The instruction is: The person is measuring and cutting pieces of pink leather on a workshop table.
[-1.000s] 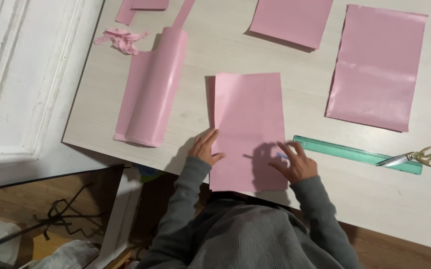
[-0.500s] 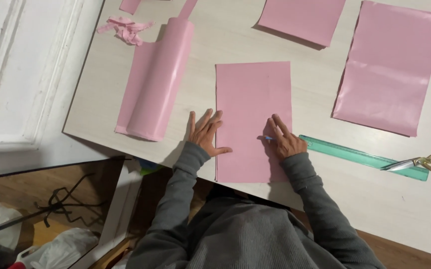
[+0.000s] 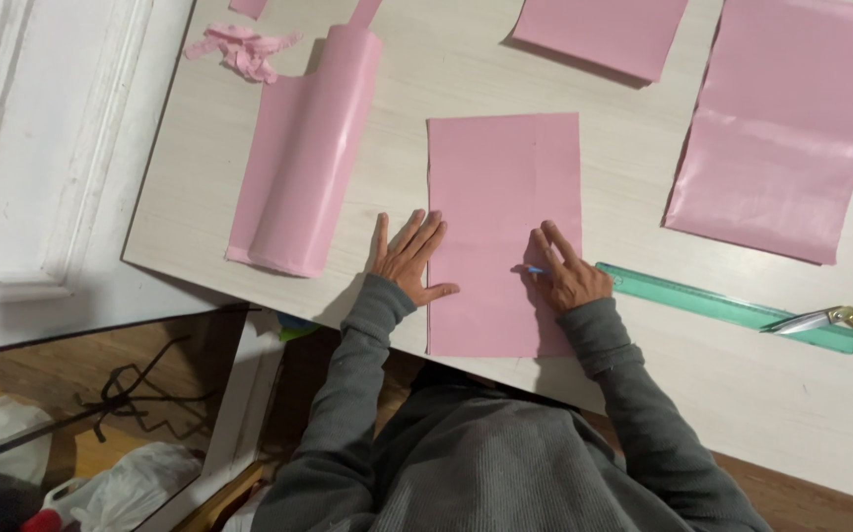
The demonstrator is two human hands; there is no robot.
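Head view: the left hand (image 3: 409, 258) now lies flat with fingers spread, straddling the left edge of the pink sheet (image 3: 503, 232), where a second ago it was curled at that edge. The right hand (image 3: 569, 276) presses the sheet's right side, loosely closed on a thin blue pen-like tool (image 3: 535, 269). Since then the sheet has been squared up on the table (image 3: 466, 79), apparently smoothed flat. Just right lie a green ruler (image 3: 727, 308) and scissors (image 3: 840, 317); left, a pink roll (image 3: 308, 158); far, more pink sheets (image 3: 781, 128). No containers show.
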